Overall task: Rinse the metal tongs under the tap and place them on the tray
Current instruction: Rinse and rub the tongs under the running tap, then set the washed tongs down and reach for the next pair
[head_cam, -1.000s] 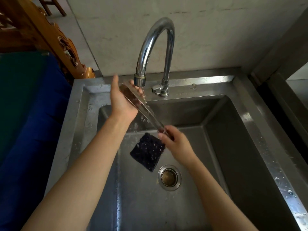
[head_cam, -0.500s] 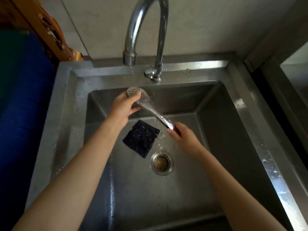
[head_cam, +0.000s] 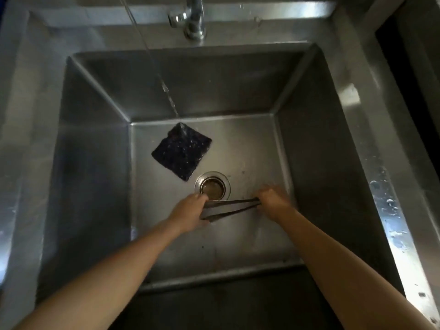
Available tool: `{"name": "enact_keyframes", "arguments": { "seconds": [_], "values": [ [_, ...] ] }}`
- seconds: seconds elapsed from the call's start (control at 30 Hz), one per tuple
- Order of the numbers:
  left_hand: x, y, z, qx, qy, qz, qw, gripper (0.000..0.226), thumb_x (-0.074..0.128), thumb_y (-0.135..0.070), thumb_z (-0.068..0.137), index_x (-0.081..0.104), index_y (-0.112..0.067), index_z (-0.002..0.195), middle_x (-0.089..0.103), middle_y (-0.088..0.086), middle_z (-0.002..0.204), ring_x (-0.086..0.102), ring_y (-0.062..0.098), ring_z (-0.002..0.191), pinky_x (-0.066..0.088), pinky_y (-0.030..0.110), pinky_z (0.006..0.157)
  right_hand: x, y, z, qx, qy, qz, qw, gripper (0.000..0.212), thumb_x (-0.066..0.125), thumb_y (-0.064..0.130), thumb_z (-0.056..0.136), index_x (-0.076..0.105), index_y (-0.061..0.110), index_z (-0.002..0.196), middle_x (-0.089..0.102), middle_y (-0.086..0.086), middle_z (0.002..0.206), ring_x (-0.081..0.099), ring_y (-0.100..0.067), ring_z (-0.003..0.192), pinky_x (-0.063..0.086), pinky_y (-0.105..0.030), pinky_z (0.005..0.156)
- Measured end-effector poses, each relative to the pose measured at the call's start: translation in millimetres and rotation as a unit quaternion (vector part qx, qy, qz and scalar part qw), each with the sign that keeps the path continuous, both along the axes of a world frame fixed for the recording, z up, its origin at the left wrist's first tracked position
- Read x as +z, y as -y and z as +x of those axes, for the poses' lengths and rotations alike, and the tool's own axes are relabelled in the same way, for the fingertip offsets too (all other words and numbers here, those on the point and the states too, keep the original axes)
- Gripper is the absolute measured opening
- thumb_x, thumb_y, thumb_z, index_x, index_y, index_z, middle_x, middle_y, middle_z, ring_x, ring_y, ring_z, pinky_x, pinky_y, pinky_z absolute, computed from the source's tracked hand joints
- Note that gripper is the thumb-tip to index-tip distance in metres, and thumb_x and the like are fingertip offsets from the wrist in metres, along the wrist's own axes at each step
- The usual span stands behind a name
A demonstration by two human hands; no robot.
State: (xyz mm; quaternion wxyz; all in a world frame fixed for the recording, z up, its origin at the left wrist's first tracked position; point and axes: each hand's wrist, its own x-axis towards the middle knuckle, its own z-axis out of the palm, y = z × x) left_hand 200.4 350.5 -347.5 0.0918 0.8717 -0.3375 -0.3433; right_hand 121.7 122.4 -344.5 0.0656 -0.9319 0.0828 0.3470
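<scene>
I count two bare forearms reaching down and forward into one steel sink (head_cam: 35, 139), both nearly straight and angled in towards each other. One pair of metal tongs (head_cam: 228, 208) hangs between the hands, low in the basin and just on the near side of the drain (head_cam: 212, 186). The tongs lie roughly level, left to right.

The left hand (head_cam: 190, 210) is clenched round the end where the two arms of the tongs stand apart, knuckles up, wrist bent slightly inward. The right hand (head_cam: 273, 201) is curled round the opposite end, where the arms meet in a point, its back turned towards me. I cannot tell whether the tongs touch the basin floor.

Beyond the single round drain, one dark square scouring pad (head_cam: 182, 154) lies flat on the floor, turned corner-on like a diamond, its near corner just beside the drain ring. One thin stream of water (head_cam: 164, 86) falls slantwise onto the pad's far corner, well apart from the tongs. Furthest off, the base of one tap (head_cam: 194, 17) stands on the back ledge.
</scene>
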Motion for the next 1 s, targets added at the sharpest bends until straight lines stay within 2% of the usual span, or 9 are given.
{"name": "enact_keyframes", "arguments": {
  "seconds": [0.13, 0.3, 0.4, 0.5, 0.6, 0.7, 0.8, 0.87, 1.0],
  "values": [
    [-21.8, 3.7, -35.3, -0.068, 0.062, 0.077, 0.993, 0.06, 0.068, -0.038, 0.077, 0.04, -0.012, 0.123, 0.048, 0.01, 0.126, 0.046, 0.025, 0.112, 0.041, 0.035, 0.09, -19.6, -5.1, -7.2, 0.077, 0.004, -0.04, 0.996, 0.034, 0.039, 0.006, 0.091, 0.052, 0.007, 0.123, 0.047, -0.015, 0.134, 0.035, -0.03, 0.13, 0.027, -0.04, 0.107],
    [-29.8, 6.2, -51.6, -0.101, 0.12, 0.112, 0.981, 0.06, 0.066, -0.038, 0.08, 0.035, -0.01, 0.124, 0.043, 0.01, 0.128, 0.042, 0.024, 0.114, 0.038, 0.035, 0.094, -34.3, -8.1, -14.8, 0.088, 0.03, -0.03, 0.995, 0.032, 0.035, 0.006, 0.093, 0.049, 0.003, 0.122, 0.048, -0.016, 0.13, 0.039, -0.029, 0.124, 0.029, -0.04, 0.102],
    [-23.2, 9.4, -52.7, -0.095, 0.106, 0.153, 0.978, 0.073, 0.066, -0.046, 0.077, 0.031, -0.011, 0.131, 0.041, 0.009, 0.133, 0.04, 0.025, 0.119, 0.036, 0.037, 0.097, -28.3, -4.5, -14.4, 0.065, 0.018, -0.014, 0.998, 0.031, 0.043, 0.009, 0.092, 0.048, 0.005, 0.122, 0.047, -0.015, 0.131, 0.039, -0.029, 0.124, 0.031, -0.039, 0.102],
    [-1.8, 17.6, -47.4, -0.072, 0.035, 0.223, 0.972, 0.097, 0.061, -0.059, 0.076, 0.012, -0.013, 0.145, 0.031, 0.011, 0.144, 0.031, 0.028, 0.13, 0.03, 0.045, 0.103, -7.1, 2.6, -11.5, 0.043, -0.01, 0.019, 0.999, 0.038, 0.054, 0.02, 0.089, 0.045, 0.009, 0.124, 0.045, -0.014, 0.132, 0.038, -0.032, 0.124, 0.032, -0.04, 0.102],
    [35.9, 37.2, -33.6, -0.046, -0.032, 0.256, 0.965, 0.088, 0.048, -0.062, 0.083, 0.01, -0.015, 0.147, 0.023, 0.012, 0.151, 0.021, 0.031, 0.137, 0.025, 0.05, 0.107, 34.7, 13.4, -5.4, 0.035, -0.047, 0.06, 0.997, 0.061, 0.06, 0.035, 0.086, 0.034, 0.013, 0.136, 0.036, -0.013, 0.141, 0.031, -0.035, 0.131, 0.028, -0.043, 0.108],
    [90.8, 66.6, -14.1, -0.026, -0.054, 0.242, 0.968, 0.075, 0.045, -0.06, 0.086, 0.025, -0.019, 0.145, 0.03, 0.011, 0.15, 0.029, 0.032, 0.136, 0.03, 0.044, 0.107, 94.6, 29.8, 0.7, 0.011, -0.036, 0.087, 0.996, 0.074, 0.064, 0.041, 0.083, 0.026, 0.019, 0.144, 0.032, -0.01, 0.147, 0.032, -0.034, 0.133, 0.031, -0.044, 0.109],
    [153.8, 107.4, 0.0, -0.08, -0.046, 0.225, 0.97, 0.062, 0.044, -0.049, 0.092, 0.036, -0.012, 0.14, 0.043, 0.012, 0.144, 0.045, 0.03, 0.126, 0.039, 0.033, 0.101, 165.3, 53.1, -2.4, -0.03, -0.001, 0.126, 0.992, 0.078, 0.065, 0.04, 0.083, 0.023, 0.021, 0.146, 0.026, -0.005, 0.154, 0.024, -0.029, 0.14, 0.026, -0.044, 0.113],
    [196.1, 137.5, 1.9, -0.12, -0.03, 0.222, 0.967, 0.06, 0.04, -0.046, 0.095, 0.035, -0.007, 0.141, 0.041, 0.013, 0.145, 0.042, 0.029, 0.129, 0.036, 0.031, 0.104, 212.4, 71.1, -12.0, -0.035, 0.012, 0.147, 0.988, 0.077, 0.062, 0.039, 0.085, 0.022, 0.018, 0.147, 0.023, -0.005, 0.155, 0.021, -0.028, 0.142, 0.021, -0.038, 0.115],
    [274.5, 197.1, -9.2, -0.181, -0.001, 0.183, 0.966, 0.057, 0.039, -0.044, 0.096, 0.037, -0.006, 0.14, 0.039, 0.011, 0.147, 0.039, 0.025, 0.133, 0.032, 0.029, 0.106, 292.2, 112.4, -46.8, -0.063, 0.025, 0.179, 0.982, 0.071, 0.061, 0.035, 0.088, 0.025, 0.017, 0.146, 0.026, -0.004, 0.154, 0.028, -0.022, 0.14, 0.022, -0.032, 0.114]
  ]
}}
